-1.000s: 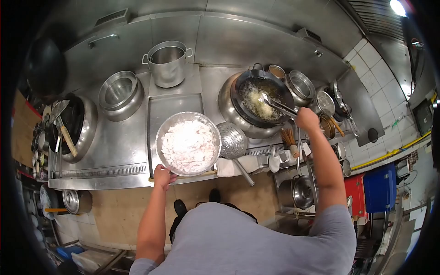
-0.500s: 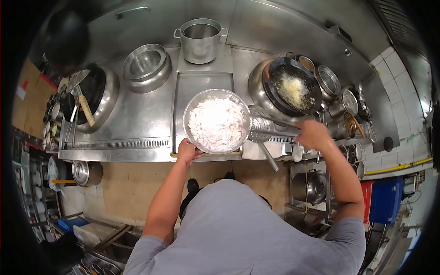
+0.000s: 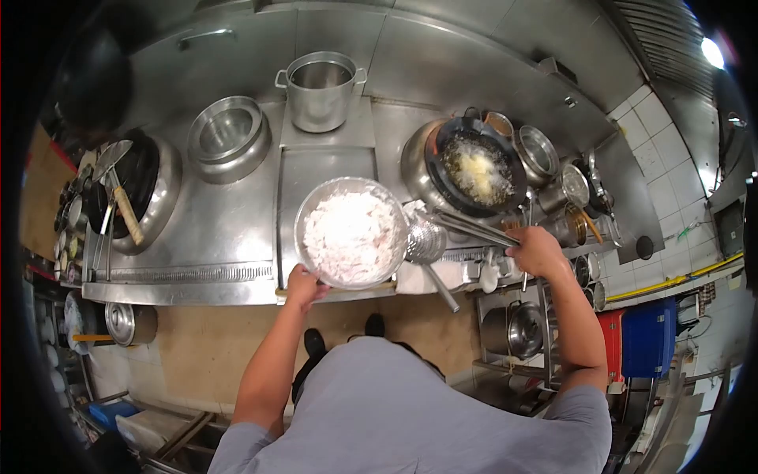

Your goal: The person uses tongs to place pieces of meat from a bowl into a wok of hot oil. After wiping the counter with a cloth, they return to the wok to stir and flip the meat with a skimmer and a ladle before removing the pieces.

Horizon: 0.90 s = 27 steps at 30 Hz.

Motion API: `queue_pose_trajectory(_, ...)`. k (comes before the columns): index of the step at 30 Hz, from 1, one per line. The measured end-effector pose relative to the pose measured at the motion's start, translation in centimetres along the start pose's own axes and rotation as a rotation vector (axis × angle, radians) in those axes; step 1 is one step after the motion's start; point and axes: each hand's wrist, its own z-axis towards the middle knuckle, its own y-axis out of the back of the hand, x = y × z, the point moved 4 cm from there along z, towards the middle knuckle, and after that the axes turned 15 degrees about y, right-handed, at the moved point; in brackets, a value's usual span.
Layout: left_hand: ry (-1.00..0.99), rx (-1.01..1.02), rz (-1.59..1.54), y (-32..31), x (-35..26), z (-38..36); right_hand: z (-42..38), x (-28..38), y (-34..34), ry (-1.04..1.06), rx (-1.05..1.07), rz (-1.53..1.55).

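My left hand [image 3: 306, 288] is closed on the near-left rim of a round metal bowl [image 3: 299, 241]. White, flour-coated pieces [image 3: 351, 233] fill this bowl. In my right hand [image 3: 538, 251] is a pair of long metal tongs [image 3: 478, 229], pointing left toward the bowl. A whitish coated piece [image 3: 414, 208] shows at the tong tips, just off the bowl's right rim. Below the tongs rests a perforated skimmer [image 3: 427, 243], its handle angled toward me. Behind them, pale yellow food [image 3: 478, 174] bubbles in oil in a black wok [image 3: 438, 162].
A tall two-handled pot [image 3: 321, 103] stands at the back, with nested metal bowls [image 3: 229, 130] to its left. Another wok [image 3: 142, 170] holds a wooden-handled strainer [image 3: 129, 213] at far left. Several metal containers [image 3: 539, 148] crowd the right. A folded cloth [image 3: 430, 276] lies at the front edge.
The tongs have drawn slightly away from the bowl, and a coated piece now shows at their tips. Bubbling in the wok looks wider. The whole view has shifted a little.
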Motion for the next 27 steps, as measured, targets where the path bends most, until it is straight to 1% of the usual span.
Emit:
queue_pose_trajectory(1, 0.007, 0.0, -0.012, 0.0, 0.0, -0.2, 0.4, -0.9, 1.3, -0.006, -0.012, -0.01)
queue_pose_trajectory(3, 0.019, -0.002, 0.012, 0.1, -0.1, -0.1, 1.4, -3.4, 4.1, -0.09, -0.034, -0.06)
queue_pose_trajectory(4, 0.028, -0.001, -0.008, -0.1, -0.4, -0.6, 3.0, -6.7, 3.4, -0.094, -0.123, -0.103)
queue_pose_trajectory(6, 0.039, -0.01, -0.015, -0.2, -0.5, -0.8, 6.8, -9.7, 3.8, -0.158, -0.101, -0.135)
queue_pose_trajectory(8, 0.042, -0.019, -0.021, -0.3, -0.6, -0.7, 12.2, -14.1, 1.4, -0.203, -0.129, -0.169)
queue_pose_trajectory(9, 0.05, -0.032, -0.036, -0.3, -0.5, -0.7, 14.4, -15.1, 0.7, -0.199, -0.127, -0.169)
queue_pose_trajectory(11, 0.061, -0.051, -0.058, -0.5, -0.2, -0.7, 18.1, -16.2, -0.1, -0.26, -0.144, -0.174)
queue_pose_trajectory(12, 0.062, -0.047, -0.068, -0.5, -0.3, -0.8, 19.3, -16.8, -0.3, -0.25, -0.142, -0.174)
queue_pose_trajectory(15, 0.049, -0.039, -0.079, -0.3, -0.2, -0.7, 20.3, -18.1, 0.1, -0.315, -0.185, -0.228)
queue_pose_trajectory(17, 0.03, -0.023, -0.088, -0.3, 0.1, -0.4, 19.1, -17.8, 1.5, -0.289, -0.182, -0.26)
queue_pose_trajectory(19, 0.04, -0.02, -0.043, -0.2, 0.0, -0.2, 16.8, -16.3, 3.0, -0.236, -0.236, -0.308)
queue_pose_trajectory(21, 0.032, -0.028, -0.047, -0.2, -0.2, -0.7, 12.9, -11.3, 4.7, -0.108, -0.23, -0.287)
queue_pose_trajectory(23, 0.017, -0.004, -0.039, -0.1, -0.1, -0.5, 9.5, -5.8, 5.1, -0.026, -0.123, -0.212)
queue_pose_trajectory(24, 0.022, -0.015, -0.038, 0.1, -0.2, -0.4, 8.0, -3.5, 4.7, 0.035, -0.055, -0.175)
queue_pose_trajectory(25, 0.025, 0.002, -0.032, 0.1, -0.3, -0.3, 6.9, -1.6, 3.6, 0.038, -0.053, -0.168)
queue_pose_trajectory(27, 0.025, 0.026, -0.018, 0.1, -0.3, -0.3, 5.2, 2.8, 1.6, 0.207, 0.033, -0.196)
